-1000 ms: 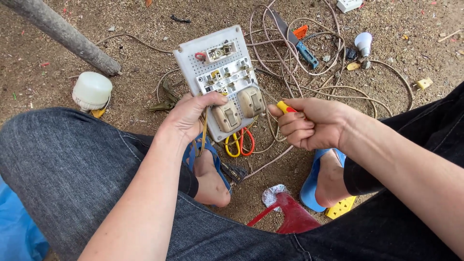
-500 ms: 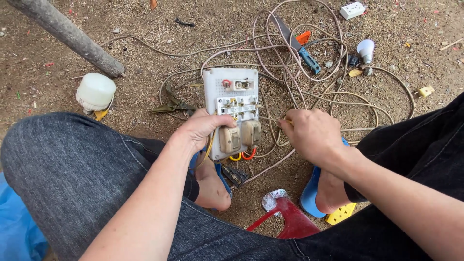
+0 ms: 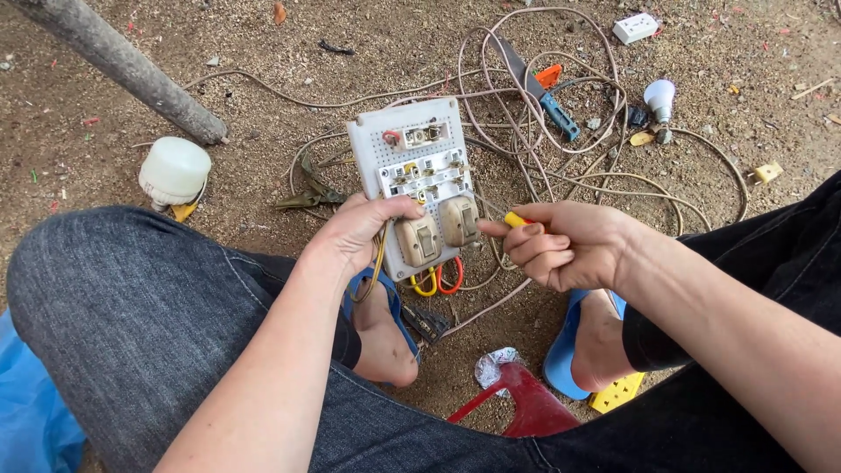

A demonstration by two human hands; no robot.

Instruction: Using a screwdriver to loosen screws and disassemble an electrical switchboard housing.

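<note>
The left hand (image 3: 359,232) grips the lower left edge of one white switch board (image 3: 419,184), held tilted above the dirt ground (image 3: 263,52) between the knees, while the right hand (image 3: 569,245), just right of the board and not touching it, is clenched around one yellow-handled screwdriver (image 3: 517,221) whose tip points at the board. The board carries two beige switches (image 3: 438,235) near its lower end, with yellow and red wire loops (image 3: 436,282) hanging below. Farther off lie one white lamp cover (image 3: 173,171), one bulb (image 3: 659,96), one small white socket (image 3: 636,28) and tangled cable (image 3: 561,158).
</note>
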